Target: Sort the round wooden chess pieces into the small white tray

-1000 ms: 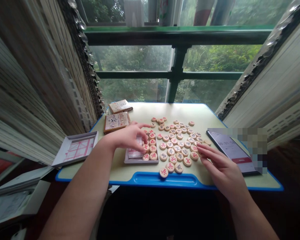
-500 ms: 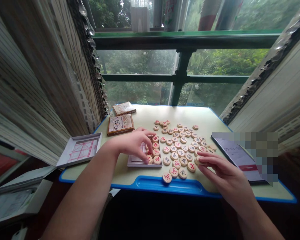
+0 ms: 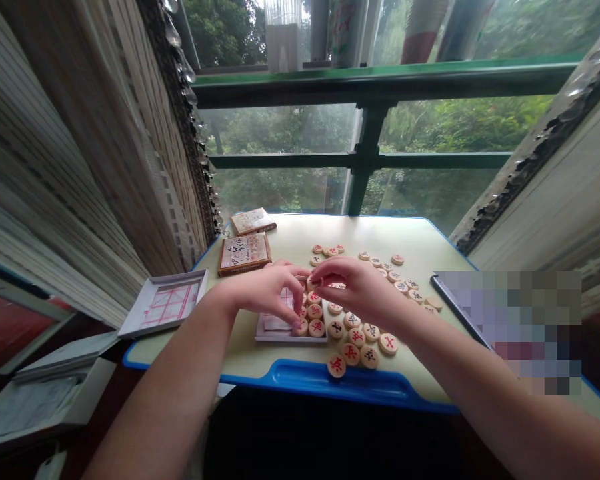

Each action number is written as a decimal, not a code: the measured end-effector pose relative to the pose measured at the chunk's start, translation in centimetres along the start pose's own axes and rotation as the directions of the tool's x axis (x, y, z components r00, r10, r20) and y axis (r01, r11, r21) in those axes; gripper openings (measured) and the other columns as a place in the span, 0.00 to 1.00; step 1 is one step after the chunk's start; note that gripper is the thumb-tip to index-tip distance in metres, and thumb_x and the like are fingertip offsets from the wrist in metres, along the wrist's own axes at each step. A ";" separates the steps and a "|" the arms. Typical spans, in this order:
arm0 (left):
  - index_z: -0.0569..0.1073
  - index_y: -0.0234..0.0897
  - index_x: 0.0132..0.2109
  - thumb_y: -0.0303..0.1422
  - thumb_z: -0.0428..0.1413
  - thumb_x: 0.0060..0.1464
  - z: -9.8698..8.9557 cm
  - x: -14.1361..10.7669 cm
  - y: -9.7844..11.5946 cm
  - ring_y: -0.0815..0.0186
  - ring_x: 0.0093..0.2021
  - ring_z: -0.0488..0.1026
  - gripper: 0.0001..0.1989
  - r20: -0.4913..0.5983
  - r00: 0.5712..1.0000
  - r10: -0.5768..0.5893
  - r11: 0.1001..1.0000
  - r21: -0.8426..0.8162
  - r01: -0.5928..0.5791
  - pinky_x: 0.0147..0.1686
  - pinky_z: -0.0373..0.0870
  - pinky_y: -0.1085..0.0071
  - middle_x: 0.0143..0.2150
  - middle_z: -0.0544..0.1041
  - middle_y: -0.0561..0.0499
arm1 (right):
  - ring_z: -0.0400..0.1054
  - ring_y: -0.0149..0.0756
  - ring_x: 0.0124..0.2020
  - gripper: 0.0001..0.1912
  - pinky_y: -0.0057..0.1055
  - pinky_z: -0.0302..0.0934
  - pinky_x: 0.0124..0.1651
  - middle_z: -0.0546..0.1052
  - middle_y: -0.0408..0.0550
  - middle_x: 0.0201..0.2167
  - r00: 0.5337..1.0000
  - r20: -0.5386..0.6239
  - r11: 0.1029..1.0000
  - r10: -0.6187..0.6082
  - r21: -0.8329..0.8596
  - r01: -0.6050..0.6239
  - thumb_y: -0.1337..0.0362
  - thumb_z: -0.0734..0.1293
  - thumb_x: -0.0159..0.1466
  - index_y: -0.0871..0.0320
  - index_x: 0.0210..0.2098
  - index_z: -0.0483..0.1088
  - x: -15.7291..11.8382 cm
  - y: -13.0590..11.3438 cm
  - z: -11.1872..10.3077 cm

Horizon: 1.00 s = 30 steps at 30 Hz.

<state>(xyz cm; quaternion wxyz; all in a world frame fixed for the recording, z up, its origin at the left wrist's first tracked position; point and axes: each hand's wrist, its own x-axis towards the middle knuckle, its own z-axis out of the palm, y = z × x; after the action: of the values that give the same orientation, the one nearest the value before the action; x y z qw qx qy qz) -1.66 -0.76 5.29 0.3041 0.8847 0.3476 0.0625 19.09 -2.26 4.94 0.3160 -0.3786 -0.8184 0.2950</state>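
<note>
A shallow white box (image 3: 291,339) holds a folded paper sheet (image 3: 275,321) and rows of round wooden Chinese chess pieces with red characters, such as one chess piece (image 3: 317,327). My left hand (image 3: 273,293) arches over the box, its fingers apart and their tips touching pieces inside. Over the far end of the rows, my right hand (image 3: 357,283) pinches a chess piece between thumb and fingers, mostly hidden by them. Many loose pieces, red and black, lie face up to the right of the box, among them a red piece (image 3: 388,343). My right forearm covers part of them.
The box lid (image 3: 163,303) lies inside up at the table's left edge. Two printed cardboard packs (image 3: 245,252) sit at the back left. A phone (image 3: 480,320), partly blurred, rests at the right. The blue tray groove (image 3: 340,380) runs along the table's front edge.
My right hand has moved left from the loose pieces at the right to the box, carrying a chess piece. My left hand stays over the box. The view has shifted slightly.
</note>
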 end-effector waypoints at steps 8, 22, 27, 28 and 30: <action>0.67 0.36 0.26 0.37 0.55 0.47 -0.1 0.9 -1.8 0.69 0.26 0.64 0.10 -0.471 0.813 -0.342 0.939 -0.189 0.286 0.26 0.59 0.72 0.24 0.67 0.55 | 0.69 0.35 0.40 0.05 0.34 0.62 0.46 0.77 0.45 0.34 0.977 0.190 0.993 -0.096 -0.051 0.107 0.69 0.70 0.55 0.56 0.32 0.76 1.4 0.4 1.3; 0.64 0.43 0.57 0.45 0.53 0.49 0.0 0.2 -1.9 0.55 0.61 0.56 0.29 -0.110 0.931 -0.349 0.926 0.111 0.361 0.59 0.56 0.61 0.60 0.60 0.45 | 0.70 0.34 0.34 0.07 0.34 0.58 0.48 0.80 0.47 0.32 0.933 0.327 0.965 -0.152 -0.154 0.212 0.69 0.67 0.60 0.58 0.34 0.78 1.4 1.0 2.4; 0.60 0.42 0.61 0.48 0.55 0.48 -0.1 0.0 -1.7 0.54 0.65 0.50 0.34 -0.074 0.937 -0.340 0.931 0.116 0.347 0.61 0.52 0.60 0.66 0.53 0.44 | 0.68 0.35 0.35 0.09 0.33 0.58 0.44 0.80 0.46 0.31 0.943 0.314 0.961 -0.108 -0.209 0.180 0.72 0.65 0.60 0.58 0.34 0.78 1.3 1.0 2.4; 0.60 0.43 0.61 0.48 0.56 0.47 -0.1 0.0 -1.7 0.53 0.66 0.49 0.35 -0.071 0.939 -0.335 0.933 0.113 0.341 0.62 0.51 0.60 0.67 0.52 0.44 | 0.68 0.35 0.35 0.09 0.33 0.57 0.45 0.80 0.46 0.31 0.943 0.313 0.960 -0.115 -0.208 0.186 0.72 0.65 0.60 0.58 0.34 0.78 1.3 1.0 2.4; 0.61 0.46 0.61 0.48 0.58 0.46 -0.1 -0.1 -1.6 0.52 0.67 0.47 0.36 -0.065 0.947 -0.316 0.941 0.106 0.321 0.62 0.50 0.58 0.68 0.50 0.44 | 0.68 0.34 0.35 0.09 0.33 0.57 0.46 0.80 0.46 0.31 0.941 0.311 0.961 -0.137 -0.190 0.202 0.73 0.65 0.59 0.58 0.34 0.78 1.3 1.1 2.4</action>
<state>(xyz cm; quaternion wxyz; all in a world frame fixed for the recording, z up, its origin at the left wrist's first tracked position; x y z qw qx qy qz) -2.72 0.19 4.44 0.2505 0.8313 0.4961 0.0129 17.08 -1.18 3.02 0.1713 -0.2907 -0.9134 0.2277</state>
